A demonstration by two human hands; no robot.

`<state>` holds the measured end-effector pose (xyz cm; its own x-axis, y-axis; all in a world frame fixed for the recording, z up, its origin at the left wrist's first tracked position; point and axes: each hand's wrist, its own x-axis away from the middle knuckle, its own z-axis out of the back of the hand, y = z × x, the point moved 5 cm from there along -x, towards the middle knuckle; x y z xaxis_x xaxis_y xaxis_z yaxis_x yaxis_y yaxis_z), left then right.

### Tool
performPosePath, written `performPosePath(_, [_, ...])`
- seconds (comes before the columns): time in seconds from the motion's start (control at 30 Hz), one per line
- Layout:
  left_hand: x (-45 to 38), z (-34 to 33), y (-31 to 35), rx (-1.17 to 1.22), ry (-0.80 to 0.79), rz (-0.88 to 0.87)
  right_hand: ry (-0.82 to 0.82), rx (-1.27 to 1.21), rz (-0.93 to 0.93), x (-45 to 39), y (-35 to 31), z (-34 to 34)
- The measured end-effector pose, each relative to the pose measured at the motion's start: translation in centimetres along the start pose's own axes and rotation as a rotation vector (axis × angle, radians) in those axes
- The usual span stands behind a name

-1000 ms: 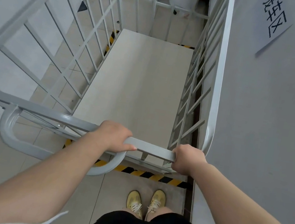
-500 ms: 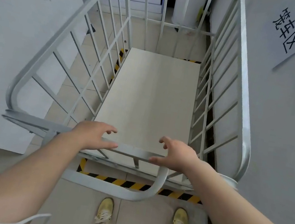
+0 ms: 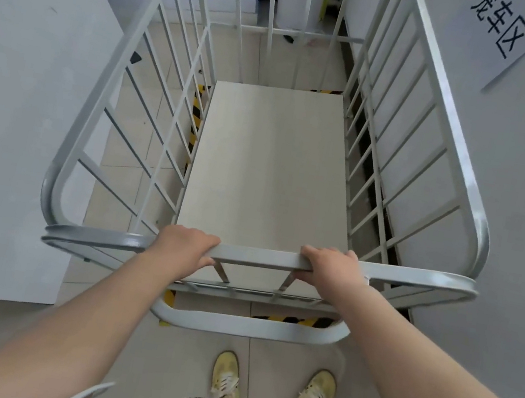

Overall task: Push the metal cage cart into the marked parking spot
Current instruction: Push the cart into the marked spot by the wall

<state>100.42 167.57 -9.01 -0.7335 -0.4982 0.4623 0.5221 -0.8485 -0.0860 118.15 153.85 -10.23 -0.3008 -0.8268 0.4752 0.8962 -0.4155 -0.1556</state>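
The grey metal cage cart [image 3: 444, 100] stands straight ahead of me with a pale flat deck [image 3: 272, 172] and barred sides. My left hand [image 3: 185, 246] and my right hand [image 3: 333, 268] both grip its near top rail [image 3: 258, 256], about a hand's width apart from the centre each. Yellow-and-black floor tape [image 3: 198, 108] marks the parking spot; it shows along the cart's left side, beyond the far end and under the near end [image 3: 296, 319]. The cart's deck lies inside these stripes.
A grey wall [image 3: 524, 242] runs close along the cart's right side, with a paper sign [image 3: 504, 34] on it. A grey panel [image 3: 13, 122] stands to the left. Beyond the cart are a white cylinder and doors. My feet in yellow shoes [image 3: 225, 378] stand on tiles behind the cart.
My hands opened and lifted off the rail half a second ago, and now grip it again. The cart now sits squarer in view, aligned with the tape.
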Motion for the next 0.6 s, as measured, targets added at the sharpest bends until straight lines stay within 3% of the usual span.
performPosePath(0.6, [0.17,-0.18,0.46,0.006,0.051,0.029,-0.021,0.006,-0.008,-0.32,0.41,-0.33])
